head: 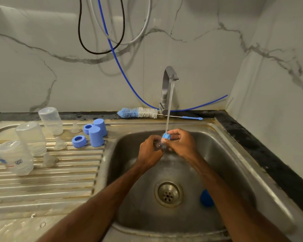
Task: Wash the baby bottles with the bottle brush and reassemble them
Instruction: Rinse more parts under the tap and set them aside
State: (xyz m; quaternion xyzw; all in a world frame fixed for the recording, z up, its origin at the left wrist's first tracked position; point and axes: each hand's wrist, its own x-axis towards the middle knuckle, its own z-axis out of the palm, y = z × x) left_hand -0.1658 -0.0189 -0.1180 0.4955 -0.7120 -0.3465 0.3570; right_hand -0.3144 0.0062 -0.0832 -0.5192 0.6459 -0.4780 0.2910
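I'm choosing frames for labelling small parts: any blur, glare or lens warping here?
Head view: the left hand, right hand and blue part under the tap stream are smeared by motion, so the left's grip is unreadable; the wide lens bows the counter edge; soft glare sits on the marble wall upper left; the drainboard bottles read sharp.

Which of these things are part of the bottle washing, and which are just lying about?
For the job: bottles, teats, rings, caps, brush, tap, sink, blue part under the water.
Lying about: blue tube, black cable, grey hose.
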